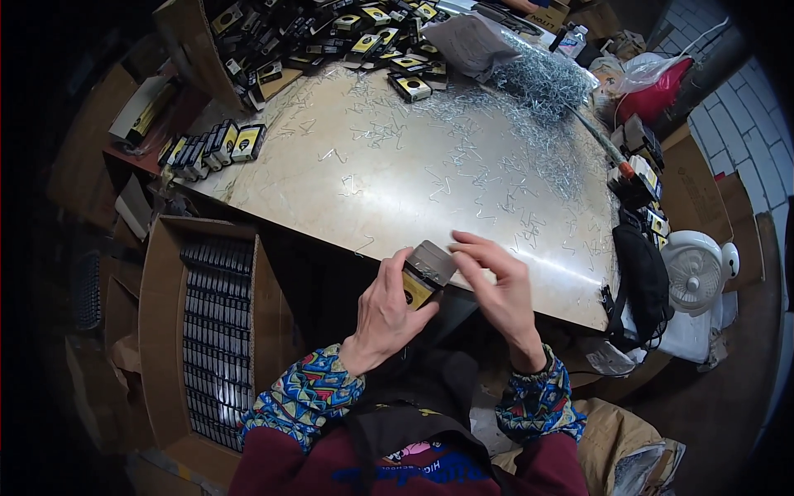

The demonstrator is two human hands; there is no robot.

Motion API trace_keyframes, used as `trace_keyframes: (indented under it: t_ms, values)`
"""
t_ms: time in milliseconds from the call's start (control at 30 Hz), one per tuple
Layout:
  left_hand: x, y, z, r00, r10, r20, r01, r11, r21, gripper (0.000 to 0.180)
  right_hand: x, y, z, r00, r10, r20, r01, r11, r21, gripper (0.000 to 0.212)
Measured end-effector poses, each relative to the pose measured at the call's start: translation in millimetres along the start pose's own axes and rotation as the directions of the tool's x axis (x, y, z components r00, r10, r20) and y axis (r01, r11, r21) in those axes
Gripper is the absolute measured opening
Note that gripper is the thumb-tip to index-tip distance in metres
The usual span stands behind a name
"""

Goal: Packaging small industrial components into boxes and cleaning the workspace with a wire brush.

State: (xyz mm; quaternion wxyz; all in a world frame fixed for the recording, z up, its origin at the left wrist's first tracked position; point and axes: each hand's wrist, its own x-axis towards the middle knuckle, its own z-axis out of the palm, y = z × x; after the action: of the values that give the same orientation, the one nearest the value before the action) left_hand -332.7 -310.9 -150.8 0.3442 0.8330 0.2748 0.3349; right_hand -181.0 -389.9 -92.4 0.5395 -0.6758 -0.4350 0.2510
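My left hand [385,302] grips a small black-and-yellow box [419,289] close in front of me, at the table's near edge. Its see-through grey lid [435,255] stands raised, and a few thin bent wire pieces show near the opening. Just right of the lid is my right hand [499,285], thumb and forefinger curved and slightly apart; I make out nothing between them. Loose bent wires [463,149] lie scattered over the pale table [314,178], with a thick heap of wires [542,87] at the far right.
Many similar boxes [364,45] are piled at the table's far side; a short row [217,145] stands at the left. Left of me, an open carton [157,331] holds rows of dark boxes. A white fan [693,277] and a black bag [641,277] are on the right.
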Motion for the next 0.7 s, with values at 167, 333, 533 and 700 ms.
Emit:
trace_keyframes:
  t_ms: [167, 333, 533, 700]
  values:
    - [5, 4, 4, 0.997, 0.054, -0.047, -0.058, 0.994, -0.096, 0.076, -24, 23, 12, 0.976, -0.218, 0.016, 0.214, 0.936, -0.281, 0.024]
    - [2, 0, 7, 0.999, 0.031, 0.034, -0.03, 0.999, -0.023, 0.072, -33, 23, 30, 0.992, 0.029, -0.12, -0.019, 0.997, 0.077, 0.021]
    - [1, 6, 10, 0.997, -0.08, 0.013, 0.079, 0.997, 0.021, 0.068, -32, 22, 36, 0.986, 0.001, -0.169, 0.001, 1.0, 0.013, 0.021]
    - [-3, 1, 10, 0.996, -0.045, 0.082, 0.042, 0.999, 0.033, 0.071, -31, 24, 36, 0.978, 0.113, -0.176, -0.086, 0.984, 0.156, 0.02]
